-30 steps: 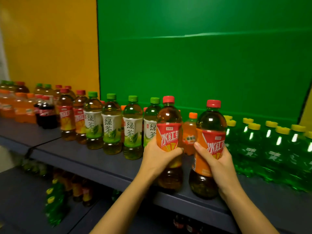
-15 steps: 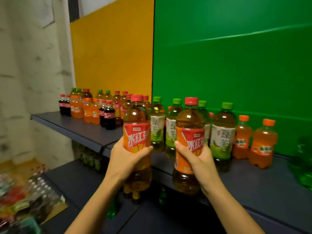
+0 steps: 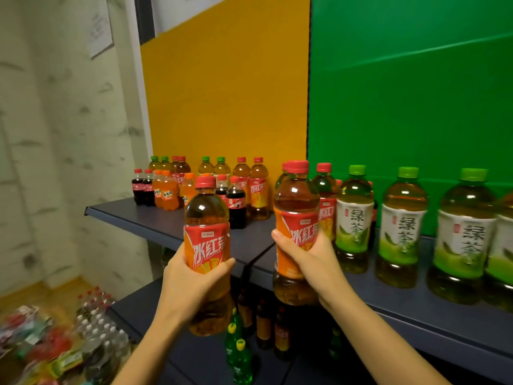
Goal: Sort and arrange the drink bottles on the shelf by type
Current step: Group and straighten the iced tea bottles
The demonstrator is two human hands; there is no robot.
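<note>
In front of the dark shelf (image 3: 258, 240), each hand is wrapped tightly around a red-capped, orange-labelled plastic iced-tea bottle: left hand (image 3: 188, 284), right hand (image 3: 311, 262), probably to group them with matching teas.

Red-capped, orange-labelled amber bottles (image 3: 206, 245)

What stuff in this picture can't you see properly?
Head view:
- Bottoms of the two held iced tea bottles: partly covered by the left hand and right hand.
- Back-row bottles on the shelf: labels hidden by front bottles.
- Lower-shelf bottles: dark, shaded.
- Packages on the floor: blurred.
- Rightmost green tea bottle: cut off by the edge.
</note>
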